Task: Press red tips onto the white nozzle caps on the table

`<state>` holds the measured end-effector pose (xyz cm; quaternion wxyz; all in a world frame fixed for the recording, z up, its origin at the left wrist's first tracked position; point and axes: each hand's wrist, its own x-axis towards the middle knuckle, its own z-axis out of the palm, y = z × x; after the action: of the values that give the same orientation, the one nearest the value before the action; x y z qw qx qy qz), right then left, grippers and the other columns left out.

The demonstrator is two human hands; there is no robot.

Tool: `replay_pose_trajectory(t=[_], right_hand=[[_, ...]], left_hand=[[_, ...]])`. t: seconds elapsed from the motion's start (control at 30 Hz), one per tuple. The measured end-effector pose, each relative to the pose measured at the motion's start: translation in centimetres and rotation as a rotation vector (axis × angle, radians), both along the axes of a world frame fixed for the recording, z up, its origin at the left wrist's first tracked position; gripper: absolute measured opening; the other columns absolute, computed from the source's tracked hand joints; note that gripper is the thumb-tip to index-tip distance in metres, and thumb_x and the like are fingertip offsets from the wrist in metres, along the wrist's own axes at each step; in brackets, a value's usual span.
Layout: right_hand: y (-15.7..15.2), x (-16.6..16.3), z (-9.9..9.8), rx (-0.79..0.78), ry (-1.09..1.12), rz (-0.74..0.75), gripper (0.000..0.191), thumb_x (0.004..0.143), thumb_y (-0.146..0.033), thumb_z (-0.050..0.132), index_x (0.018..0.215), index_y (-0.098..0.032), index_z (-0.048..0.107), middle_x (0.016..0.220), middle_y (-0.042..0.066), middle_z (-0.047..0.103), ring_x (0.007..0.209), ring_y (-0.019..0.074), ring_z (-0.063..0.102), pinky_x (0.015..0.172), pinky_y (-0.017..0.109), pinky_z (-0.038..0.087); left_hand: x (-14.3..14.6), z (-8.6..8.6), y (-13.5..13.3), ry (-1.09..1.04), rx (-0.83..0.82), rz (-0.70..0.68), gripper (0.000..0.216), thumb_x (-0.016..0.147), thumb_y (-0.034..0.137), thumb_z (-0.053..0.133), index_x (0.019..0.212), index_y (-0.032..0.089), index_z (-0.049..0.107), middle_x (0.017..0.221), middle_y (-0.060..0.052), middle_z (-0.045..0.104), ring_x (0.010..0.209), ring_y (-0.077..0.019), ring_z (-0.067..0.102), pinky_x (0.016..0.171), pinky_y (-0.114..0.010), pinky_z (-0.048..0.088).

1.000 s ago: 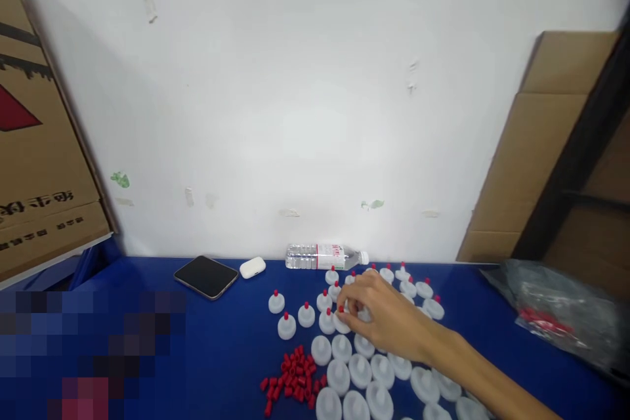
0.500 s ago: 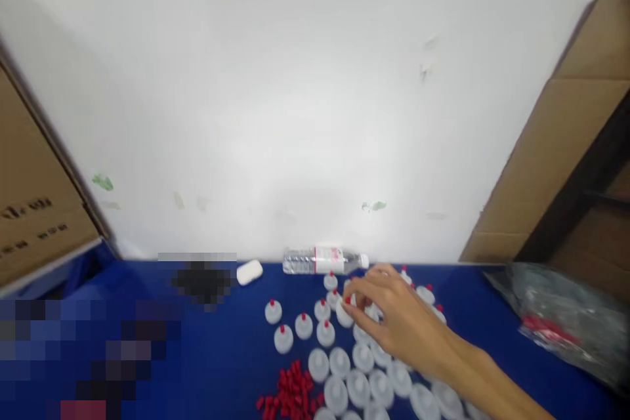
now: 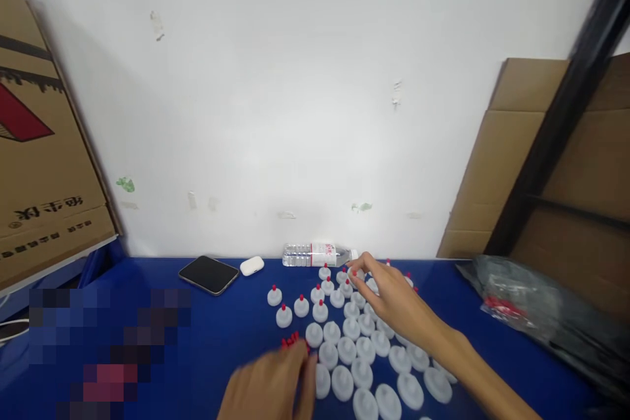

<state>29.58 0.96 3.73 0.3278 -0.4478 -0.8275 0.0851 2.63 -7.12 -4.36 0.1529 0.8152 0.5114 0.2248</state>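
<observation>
My right hand (image 3: 381, 289) reaches in from the right over the far rows of white nozzle caps. Its thumb and index finger pinch a white nozzle cap with a red tip (image 3: 354, 272). My left hand (image 3: 270, 384) is low in the middle, blurred, with its fingers bent down over a pile of small red tips (image 3: 290, 340) and largely covering it; its fingertips are hidden. Many round white nozzle caps (image 3: 346, 350) without tips stand on the blue table right of my left hand. Several red-tipped caps (image 3: 284, 316) stand farther back and to the left.
A clear water bottle (image 3: 322, 254) lies along the white wall. A black phone (image 3: 209, 275) and a white case (image 3: 252, 266) lie left of it. At the right is a plastic bag (image 3: 516, 308) with red pieces inside. Cardboard (image 3: 54, 164) stands at the left.
My left hand has come into view from below, over the red tips. My right hand stays at the far caps, still pinching. The camera view has shifted, and the phone now shows clearly.
</observation>
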Motion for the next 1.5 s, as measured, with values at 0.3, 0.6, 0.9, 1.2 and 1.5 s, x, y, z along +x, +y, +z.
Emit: replay_pose_trajectory(t=[0.3,0.6,0.9,1.2,1.5], right_hand=[[-1.2,-1.8,-0.3,0.108,0.039,0.023,0.005,0.100,-0.025,0.058,0.103,-0.027,0.061,0.109,0.002,0.072,0.103,0.0244,0.069,0.091,0.041,0.053],[-0.8,-0.6,-2.3,0.153,-0.022,-0.005,0.010,0.103,-0.022,0.053,0.109,-0.027,0.060,0.107,0.004,0.071,0.081,0.0206,0.070,0.070,0.032,0.055],[-0.9,-1.0,-3.1,0.163,-0.044,0.023,0.018,0.104,-0.017,0.045,0.110,-0.026,0.060,0.122,0.007,0.067,0.086,0.0195,0.073,0.073,0.032,0.059],[-1.6,-2.1,-4.0,0.159,-0.107,0.073,0.024,0.104,-0.014,0.045,0.113,-0.027,0.063,0.111,0.004,0.070,0.091,0.0211,0.072,0.078,0.034,0.060],[-1.8,-2.4,-4.6,0.170,-0.185,0.059,0.026,0.099,-0.014,0.058,0.120,-0.028,0.062,0.119,0.006,0.070,0.094,0.0257,0.073,0.080,0.041,0.059]], left_hand=[[-0.5,7.1,7.0,0.239,0.043,-0.074,0.028,0.103,0.027,0.051,0.086,0.022,0.072,0.079,-0.005,0.075,0.075,-0.0224,0.067,0.065,-0.029,0.034],[-2.3,6.3,6.8,0.146,0.004,-0.082,0.029,0.100,0.033,0.054,0.090,0.023,0.079,0.060,0.001,0.060,0.061,-0.0187,0.055,0.059,-0.028,0.031],[-1.8,4.9,6.6,0.124,-0.047,-0.137,0.022,0.097,0.028,0.061,0.092,0.029,0.082,0.069,0.001,0.067,0.063,-0.0173,0.058,0.059,-0.026,0.031],[-1.5,4.4,6.9,0.118,-0.071,-0.132,0.019,0.097,0.028,0.063,0.092,0.028,0.082,0.062,0.003,0.060,0.061,-0.0161,0.054,0.059,-0.025,0.031],[-1.6,4.3,7.2,0.064,-0.106,-0.119,0.011,0.092,0.031,0.074,0.084,0.025,0.079,0.056,0.007,0.048,0.055,-0.0122,0.046,0.055,-0.023,0.027]])
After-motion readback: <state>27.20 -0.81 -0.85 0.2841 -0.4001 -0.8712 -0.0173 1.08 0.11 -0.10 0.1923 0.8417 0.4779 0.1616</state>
